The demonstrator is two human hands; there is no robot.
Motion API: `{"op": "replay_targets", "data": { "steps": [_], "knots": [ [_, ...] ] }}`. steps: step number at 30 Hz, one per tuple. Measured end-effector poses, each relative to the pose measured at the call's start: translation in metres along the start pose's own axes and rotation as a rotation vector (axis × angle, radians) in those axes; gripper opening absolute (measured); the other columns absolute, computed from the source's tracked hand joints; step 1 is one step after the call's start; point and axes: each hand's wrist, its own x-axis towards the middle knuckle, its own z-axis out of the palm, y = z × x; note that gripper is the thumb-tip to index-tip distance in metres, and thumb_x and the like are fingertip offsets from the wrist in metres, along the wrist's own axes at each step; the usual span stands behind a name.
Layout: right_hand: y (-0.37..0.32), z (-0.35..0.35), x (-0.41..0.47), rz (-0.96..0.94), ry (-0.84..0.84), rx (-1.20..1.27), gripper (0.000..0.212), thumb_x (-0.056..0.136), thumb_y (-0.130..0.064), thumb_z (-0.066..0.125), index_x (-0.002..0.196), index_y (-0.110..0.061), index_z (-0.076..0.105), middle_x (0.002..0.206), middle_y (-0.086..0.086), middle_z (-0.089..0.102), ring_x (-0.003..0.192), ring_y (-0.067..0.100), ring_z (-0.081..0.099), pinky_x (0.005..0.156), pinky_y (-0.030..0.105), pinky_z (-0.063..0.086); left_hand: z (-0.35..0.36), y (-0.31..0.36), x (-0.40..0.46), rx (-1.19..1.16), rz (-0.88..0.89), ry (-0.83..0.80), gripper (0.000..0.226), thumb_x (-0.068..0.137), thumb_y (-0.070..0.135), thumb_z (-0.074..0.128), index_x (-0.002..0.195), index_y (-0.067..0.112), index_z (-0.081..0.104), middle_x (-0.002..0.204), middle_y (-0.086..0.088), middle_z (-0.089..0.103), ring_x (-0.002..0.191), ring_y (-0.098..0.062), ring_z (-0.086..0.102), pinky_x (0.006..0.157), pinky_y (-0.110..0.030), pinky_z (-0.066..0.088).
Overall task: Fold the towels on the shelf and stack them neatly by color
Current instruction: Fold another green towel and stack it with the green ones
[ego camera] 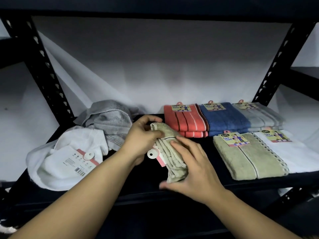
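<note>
The right hand, nearest the camera, lies on the near end of a half-folded beige towel, fingers curved over its bunched layers and gripping them; the left hand pinches the towel's far end between thumb and fingers. The towel sits between the two hands, just above the middle of the dark shelf, its long axis running from far-left to near-right, with a pink-and-white hang tag sticking out on its left side.

To the right, well within the right hand's reach, lies a folded beige towel, the likely place for this one; the right hand is nearer to it. A strip of bare shelf separates the two. Beside that lies a folded white towel; behind, along the back, are red, blue and grey stacks.

To the left, a crumpled white towel and a crumpled grey towel remain unfolded. The shelf's front edge runs just under the right hand, so there is little room nearer the camera; the open room is in the centre.
</note>
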Motion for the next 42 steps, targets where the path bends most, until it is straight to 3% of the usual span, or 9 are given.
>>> {"op": "replay_targets", "data": {
  "steps": [5, 12, 15, 21, 24, 28, 33, 37, 42],
  "knots": [
    [0.020, -0.023, 0.011, 0.007, 0.164, 0.164, 0.053, 0.079, -0.009, 0.080, 0.130, -0.015, 0.068, 0.127, -0.006, 0.060, 0.117, 0.013, 0.063, 0.096, 0.032, 0.053, 0.010, 0.000, 0.003, 0.048, 0.093, -0.064, 0.029, 0.075, 0.012, 0.085, 0.102, 0.016, 0.075, 0.095, -0.010, 0.077, 0.082, -0.021, 0.072, 0.079, -0.037, 0.059],
    [0.037, -0.077, 0.036, 0.259, 0.151, 0.534, 0.018, 0.090, -0.027, 0.077, 0.106, -0.025, 0.071, 0.099, -0.006, 0.076, 0.093, 0.011, 0.071, 0.082, 0.028, 0.055, 0.024, 0.007, 0.007, 0.163, 0.245, -0.220, 0.043, 0.079, 0.061, 0.059, 0.112, 0.036, 0.072, 0.118, -0.002, 0.068, 0.109, -0.002, 0.063, 0.095, -0.019, 0.047],
    [0.047, -0.100, 0.041, 0.254, 0.113, 0.606, 0.016, 0.088, -0.027, 0.075, 0.102, -0.021, 0.071, 0.097, -0.002, 0.076, 0.092, 0.011, 0.070, 0.081, 0.029, 0.054, 0.034, 0.006, 0.009, 0.275, 0.278, -0.281, 0.049, 0.083, 0.057, 0.066, 0.129, 0.040, 0.059, 0.133, 0.004, 0.059, 0.130, 0.002, 0.051, 0.110, -0.015, 0.034],
    [0.059, -0.136, 0.039, 0.425, 0.050, 0.745, 0.017, 0.098, -0.021, 0.059, 0.110, -0.013, 0.069, 0.106, -0.004, 0.079, 0.103, 0.012, 0.073, 0.092, 0.026, 0.054, 0.088, 0.008, 0.008, -0.096, 0.128, -0.382, 0.029, 0.093, 0.027, 0.063, 0.116, 0.011, 0.072, 0.117, -0.010, 0.076, 0.111, -0.025, 0.072, 0.093, -0.032, 0.057],
    [0.073, -0.148, 0.033, 0.602, 0.131, 0.792, 0.017, 0.104, -0.019, 0.054, 0.096, -0.025, 0.068, 0.086, -0.018, 0.078, 0.079, -0.008, 0.071, 0.074, 0.014, 0.051, 0.116, 0.009, 0.011, -0.219, 0.132, -0.266, 0.034, 0.091, 0.020, 0.068, 0.121, 0.005, 0.065, 0.115, -0.015, 0.076, 0.107, -0.031, 0.073, 0.092, -0.041, 0.057],
    [0.092, -0.162, 0.022, 0.713, 0.220, 0.805, 0.013, 0.101, -0.019, 0.061, 0.106, -0.012, 0.071, 0.101, -0.001, 0.080, 0.096, 0.016, 0.077, 0.092, 0.042, 0.056, 0.151, 0.008, 0.013, -0.249, 0.109, -0.196, 0.028, 0.094, 0.015, 0.070, 0.120, 0.005, 0.065, 0.115, -0.014, 0.076, 0.108, -0.033, 0.073, 0.094, -0.044, 0.058],
    [0.126, -0.182, 0.012, 0.838, 0.282, 0.839, 0.079, 0.074, -0.044, 0.091, 0.132, 0.000, 0.061, 0.124, 0.015, 0.073, 0.111, 0.030, 0.073, 0.104, 0.054, 0.053, 0.176, 0.009, 0.017, -0.047, -0.065, -0.265, 0.021, 0.102, 0.010, 0.055, 0.112, 0.014, 0.072, 0.105, -0.001, 0.079, 0.102, -0.021, 0.074, 0.082, -0.034, 0.060],
    [0.151, -0.201, 0.008, 1.007, 0.127, 0.815, 0.022, 0.097, -0.012, 0.067, 0.114, 0.002, 0.069, 0.102, 0.017, 0.079, 0.092, 0.030, 0.077, 0.090, 0.044, 0.061, 0.185, 0.008, 0.018, 0.071, -0.223, -0.390, 0.021, 0.104, 0.017, 0.052, 0.116, 0.018, 0.070, 0.104, 0.001, 0.080, 0.095, -0.015, 0.075, 0.076, -0.043, 0.063],
    [0.174, -0.208, 0.008, 1.052, 0.049, 0.559, 0.031, 0.087, -0.014, 0.078, 0.115, -0.006, 0.067, 0.103, 0.012, 0.077, 0.091, 0.023, 0.073, 0.087, 0.035, 0.059, 0.192, -0.002, 0.020, 0.093, -0.368, -0.430, 0.020, 0.105, 0.023, 0.055, 0.121, 0.016, 0.065, 0.105, -0.004, 0.079, 0.098, -0.025, 0.076, 0.078, -0.048, 0.064]
  ]
}}
